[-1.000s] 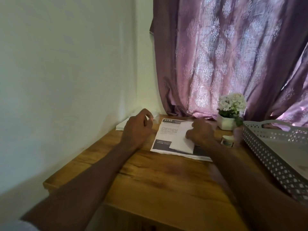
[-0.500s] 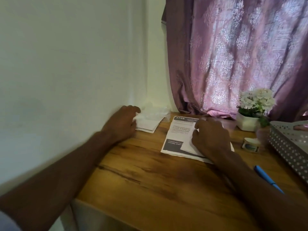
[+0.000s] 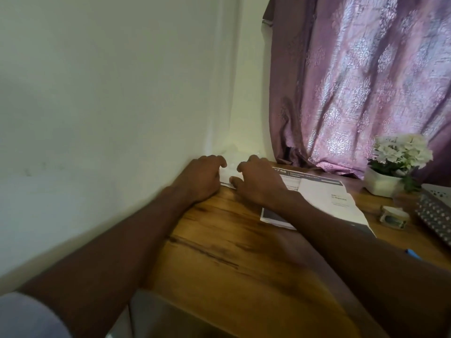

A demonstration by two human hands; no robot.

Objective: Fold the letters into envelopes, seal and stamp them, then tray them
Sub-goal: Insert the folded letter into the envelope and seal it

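Reaching mid-frame, both hands, left (image 3: 199,178) and right (image 3: 258,184), fingers curled, are laid on envelopes (image 3: 228,175); letter (image 3: 322,195) folded, nothing seen trayed.

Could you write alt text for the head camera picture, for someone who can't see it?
Both hands, left hand and right hand, reach to a white envelope stack in the wooden desk's wall corner. Printed letters lie beside them, near a potted flower.
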